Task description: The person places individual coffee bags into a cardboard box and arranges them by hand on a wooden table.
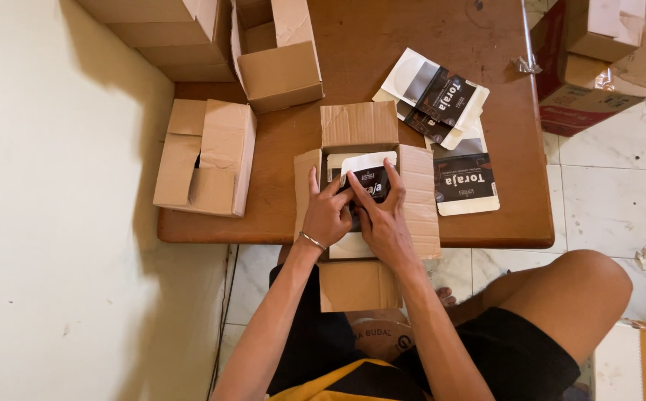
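Note:
An open cardboard box (419, 200) sits at the near edge of a brown wooden table (382, 44), its flaps spread out. Both hands reach into it. My left hand (326, 212), with a thin bracelet at the wrist, and my right hand (382, 219) together press a black-and-white flat pouch (371, 174) down into the box. More white pouches lie beneath it inside the box.
Loose black-and-white pouches lie on the table to the right, one pile (434, 96) further back and one pouch (465, 182) beside the box. Empty cardboard boxes (204, 156) (278, 67) stand at left and back. Larger cartons (597, 59) are on the tiled floor at right.

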